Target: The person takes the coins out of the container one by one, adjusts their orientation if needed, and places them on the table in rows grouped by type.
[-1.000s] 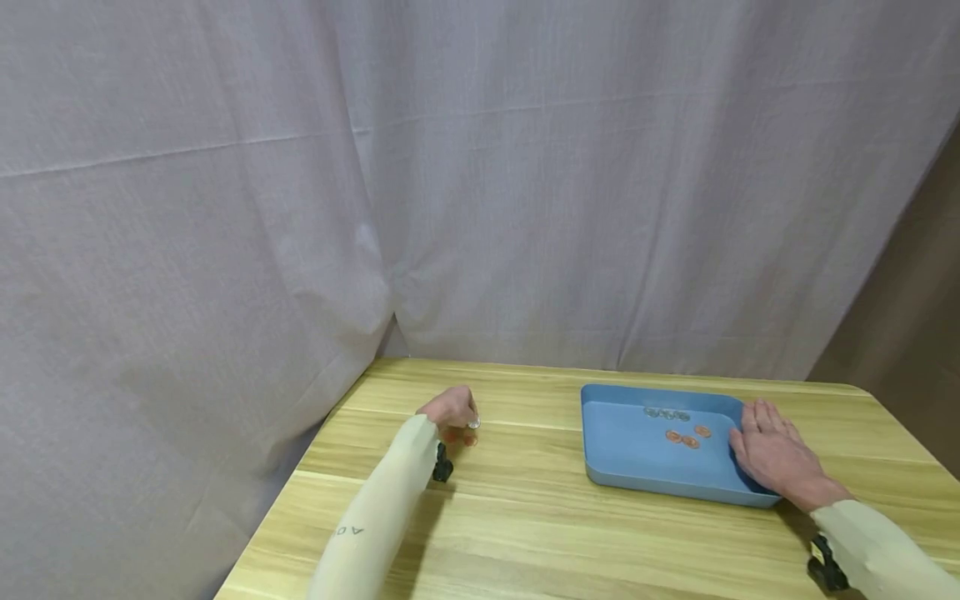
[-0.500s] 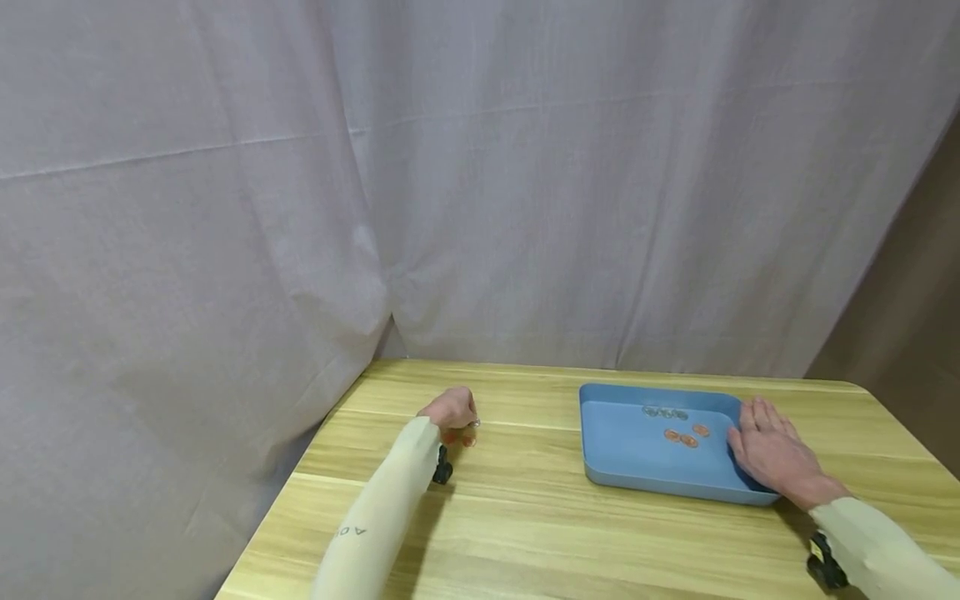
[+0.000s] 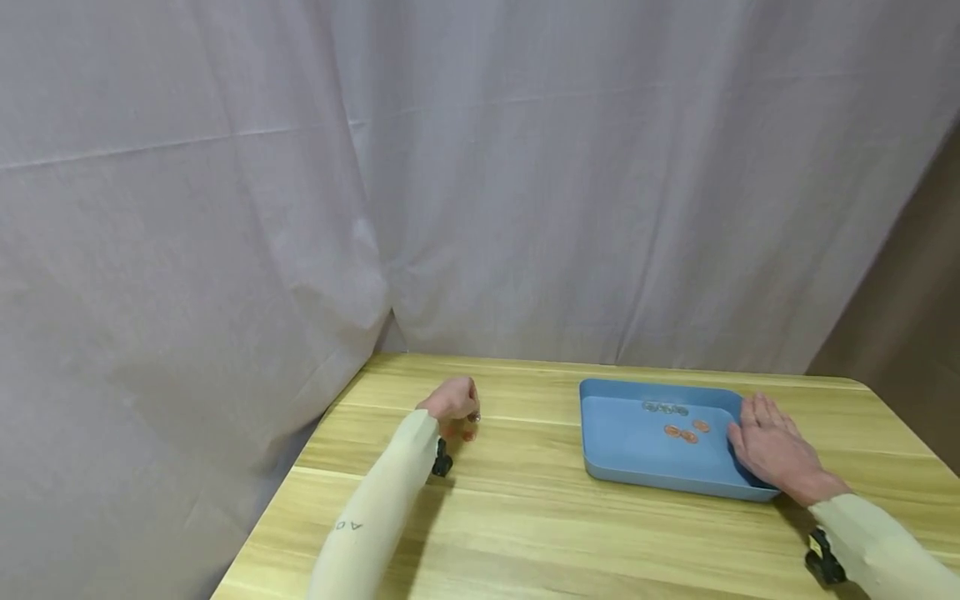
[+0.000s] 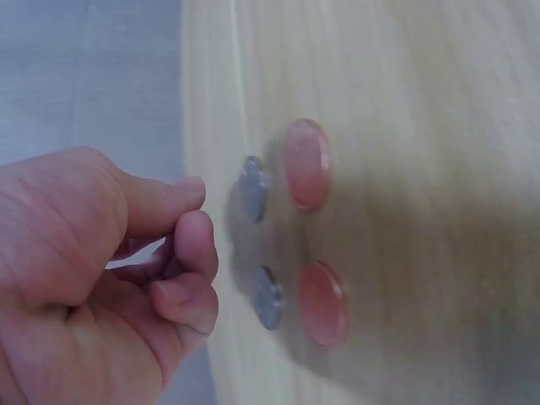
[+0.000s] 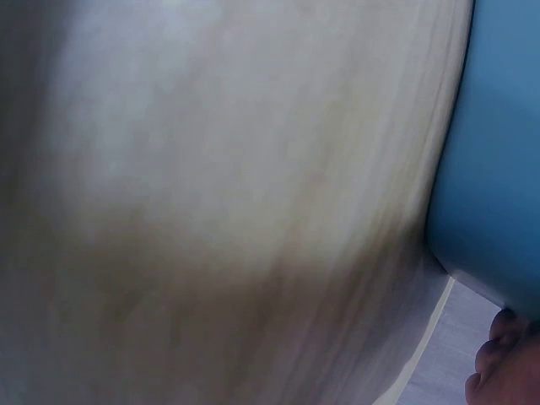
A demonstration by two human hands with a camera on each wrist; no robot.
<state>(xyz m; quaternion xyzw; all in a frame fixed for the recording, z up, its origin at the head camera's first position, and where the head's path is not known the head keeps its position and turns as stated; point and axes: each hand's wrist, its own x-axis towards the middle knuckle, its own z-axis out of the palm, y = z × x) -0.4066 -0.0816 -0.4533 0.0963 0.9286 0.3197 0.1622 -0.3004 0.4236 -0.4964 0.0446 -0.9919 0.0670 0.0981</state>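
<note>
My left hand [image 3: 452, 400] is over the left part of the wooden table, just above a small group of coins. In the left wrist view its fingers are curled and the thumb tip meets the index fingertip, with nothing visible between them. Beside them lie two silver coins [image 4: 254, 189] and two copper-coloured coins [image 4: 322, 305] on the table. My right hand [image 3: 776, 450] rests with straight fingers on the right rim of a shallow blue tray [image 3: 622, 454]. Inside the tray are a row of silver coins [image 3: 666, 408] and three copper coins [image 3: 689, 436].
The wooden table [image 3: 525, 525] runs back to a grey curtain [image 3: 510, 208]. Bare tabletop separates the left coin group from the tray. A brown curtain [image 3: 907, 325] hangs at the far right.
My left hand has lifted slightly from the coins on the table. The right hand and the tray stay in place; the head view has shifted a little.
</note>
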